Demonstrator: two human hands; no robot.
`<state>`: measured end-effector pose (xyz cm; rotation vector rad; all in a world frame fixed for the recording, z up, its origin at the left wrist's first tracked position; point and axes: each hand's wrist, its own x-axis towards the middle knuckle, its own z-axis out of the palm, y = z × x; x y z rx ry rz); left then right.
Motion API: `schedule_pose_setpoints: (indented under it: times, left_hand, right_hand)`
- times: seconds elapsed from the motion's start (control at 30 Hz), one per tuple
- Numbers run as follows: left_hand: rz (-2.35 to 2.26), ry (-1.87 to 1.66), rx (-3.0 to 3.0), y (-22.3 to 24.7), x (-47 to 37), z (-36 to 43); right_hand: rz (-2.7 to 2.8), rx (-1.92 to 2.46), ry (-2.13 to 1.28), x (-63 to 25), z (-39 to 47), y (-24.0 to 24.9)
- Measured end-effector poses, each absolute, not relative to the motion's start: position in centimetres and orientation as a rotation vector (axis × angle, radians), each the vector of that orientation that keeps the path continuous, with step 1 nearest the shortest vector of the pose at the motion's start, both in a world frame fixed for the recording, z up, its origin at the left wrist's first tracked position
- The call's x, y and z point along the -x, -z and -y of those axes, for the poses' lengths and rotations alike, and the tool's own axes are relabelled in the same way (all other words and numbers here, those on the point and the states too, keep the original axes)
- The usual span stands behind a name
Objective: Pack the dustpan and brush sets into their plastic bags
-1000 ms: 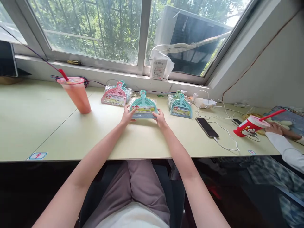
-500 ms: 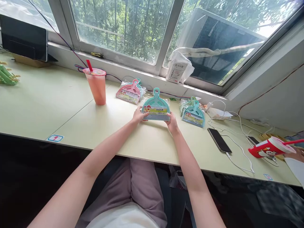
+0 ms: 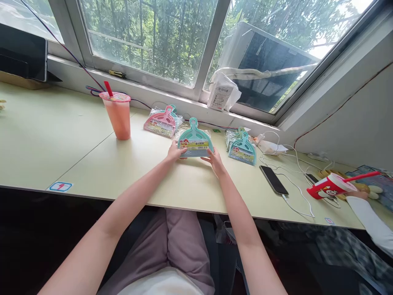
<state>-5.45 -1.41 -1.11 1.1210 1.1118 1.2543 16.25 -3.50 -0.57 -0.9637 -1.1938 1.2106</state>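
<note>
The left hand [image 3: 175, 152] and the right hand [image 3: 216, 160] are gripping the teal dustpan [image 3: 194, 141] by its two lower corners. The dustpan is sitting between them, its handle loop pointing toward the window [image 3: 147, 37] and its label facing up toward the camera. Each hand is partly open, the thumb lying over the front edge and the fingers reaching behind or under it. Whether the dustpan is touching the tabletop [image 3: 129, 168] beneath, I cannot tell.

Beyond the left hand and to its left, a pink dustpan [image 3: 161, 123] in clear wrapping is lying near the wall, with teal showing behind it. To the right of the right hand, another wrapped set [image 3: 242, 151], teal with green behind, is lying apart from it. Farther left, a cup [image 3: 118, 119] of orange drink is standing with a red straw. On the right, a phone [image 3: 274, 180] is lying with a white cable plugged in, and a red cup [image 3: 330, 187] is appearing tilted near another person's hand [image 3: 357, 194].
</note>
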Motion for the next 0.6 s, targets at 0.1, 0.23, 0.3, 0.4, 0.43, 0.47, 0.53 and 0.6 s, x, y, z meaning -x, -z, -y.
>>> schedule_pose_setpoints:
  times: [0.1,0.23,0.3,0.4,0.43,0.47,0.53,0.6]
  left_hand:
    - [-1.144,-1.246,-1.120,1.2,5.4,1.2]
    - [-1.157,-1.200,-1.108,1.0,5.0,1.3]
    - [-1.164,-1.190,-1.103,1.0,4.9,1.3]
    - [-1.198,-1.189,-1.112,1.0,4.9,1.3]
    - [-1.207,-1.191,-1.120,1.1,4.9,1.2]
    - [-1.214,-1.194,-1.128,1.1,5.0,1.2]
    - [-1.231,-1.203,-1.128,1.0,5.1,1.1]
    - [-1.257,-1.231,-1.074,0.7,5.4,1.2]
  right_hand:
    - [1.149,1.072,-1.128,-16.2,3.3,0.9]
    - [1.015,1.147,-1.112,-16.1,2.6,1.4]
    - [0.997,1.161,-1.092,-16.0,2.4,1.6]
    - [0.970,1.188,-1.064,-15.8,2.3,1.7]
    - [0.961,1.193,-1.063,-15.8,2.4,1.7]
    - [0.955,1.184,-1.074,-15.8,2.5,1.6]
    - [0.961,1.100,-1.141,-15.7,2.8,1.3]
    - [1.001,0.943,-1.239,-15.5,3.1,0.9]
